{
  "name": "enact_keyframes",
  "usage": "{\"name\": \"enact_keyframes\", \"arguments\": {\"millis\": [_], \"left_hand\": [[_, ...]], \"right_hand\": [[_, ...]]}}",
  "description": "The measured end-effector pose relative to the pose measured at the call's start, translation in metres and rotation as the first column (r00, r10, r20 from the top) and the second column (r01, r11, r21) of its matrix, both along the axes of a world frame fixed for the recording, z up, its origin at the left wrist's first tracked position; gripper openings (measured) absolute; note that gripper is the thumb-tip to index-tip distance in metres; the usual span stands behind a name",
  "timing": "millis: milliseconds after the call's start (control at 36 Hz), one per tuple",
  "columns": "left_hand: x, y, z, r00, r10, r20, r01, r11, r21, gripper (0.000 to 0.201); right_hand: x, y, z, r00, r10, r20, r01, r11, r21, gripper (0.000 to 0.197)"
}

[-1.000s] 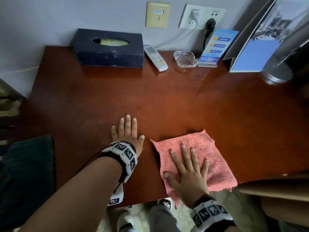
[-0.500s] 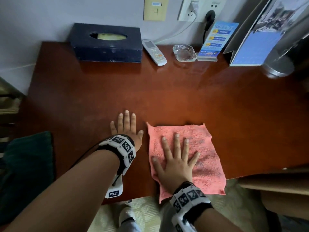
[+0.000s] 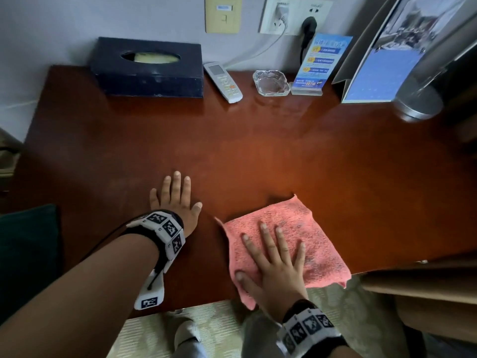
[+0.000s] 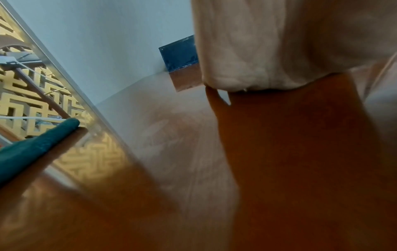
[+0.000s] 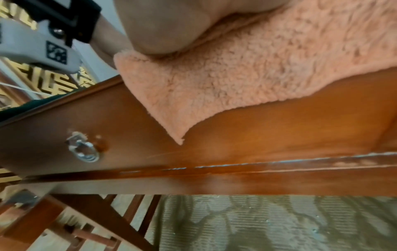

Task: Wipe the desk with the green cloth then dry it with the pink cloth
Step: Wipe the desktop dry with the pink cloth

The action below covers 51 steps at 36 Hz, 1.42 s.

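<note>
Right hand (image 3: 277,267) lies flat with fingers spread on one fluffy pink terry cloth (image 3: 304,236), pressing it to the glossy reddish-brown wooden desk (image 3: 258,151) at the near edge — a corner of the cloth hangs over the drawer front with its metal ring pull (image 5: 84,151). Left hand (image 3: 175,200) rests flat and released on bare wood just left of the cloth, holding nothing. One dark green cloth (image 3: 25,254) lies at the desk's near left end, well apart. Along the wall stand one navy tissue box (image 3: 149,71), one white remote (image 3: 223,82), one clear glass ashtray (image 3: 271,82), one blue leaflet stand (image 3: 320,65) and one folded calendar (image 3: 382,68).
</note>
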<state>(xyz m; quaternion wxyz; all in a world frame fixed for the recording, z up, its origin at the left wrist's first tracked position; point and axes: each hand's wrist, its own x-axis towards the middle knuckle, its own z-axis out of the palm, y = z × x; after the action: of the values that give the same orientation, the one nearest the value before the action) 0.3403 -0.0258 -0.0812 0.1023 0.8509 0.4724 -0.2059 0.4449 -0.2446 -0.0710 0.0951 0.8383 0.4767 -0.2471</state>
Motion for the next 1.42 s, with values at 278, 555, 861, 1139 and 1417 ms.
{"name": "enact_keyframes", "arguments": {"millis": [278,555,861,1139,1417], "left_hand": [[0.041,0.026,0.06,0.958,-0.187,-0.218,0.209,0.975,0.08,0.048],[0.115,0.026,0.041,0.998,0.034,0.043,-0.032,0.998,-0.05,0.062],[0.134,0.026,0.014,0.992,0.13,0.006,-0.124,0.962,-0.245,0.065],[0.134,0.028,0.013,0.993,0.113,-0.04,-0.12,0.956,-0.269,0.066],[0.135,0.029,0.015,0.991,0.122,-0.053,-0.132,0.949,-0.287,0.062]], "right_hand": [[0.057,0.014,0.005,0.994,-0.059,-0.09,0.058,0.998,-0.011,0.078],[0.091,0.07,0.004,0.986,-0.055,-0.158,0.051,0.998,-0.03,0.082],[0.14,0.166,-0.001,0.978,-0.164,-0.127,0.163,0.986,-0.018,0.067],[0.178,0.248,0.005,0.981,-0.165,-0.099,0.167,0.986,0.017,0.069],[0.186,0.218,0.021,0.957,0.253,0.141,-0.247,0.967,-0.059,0.079]]}}
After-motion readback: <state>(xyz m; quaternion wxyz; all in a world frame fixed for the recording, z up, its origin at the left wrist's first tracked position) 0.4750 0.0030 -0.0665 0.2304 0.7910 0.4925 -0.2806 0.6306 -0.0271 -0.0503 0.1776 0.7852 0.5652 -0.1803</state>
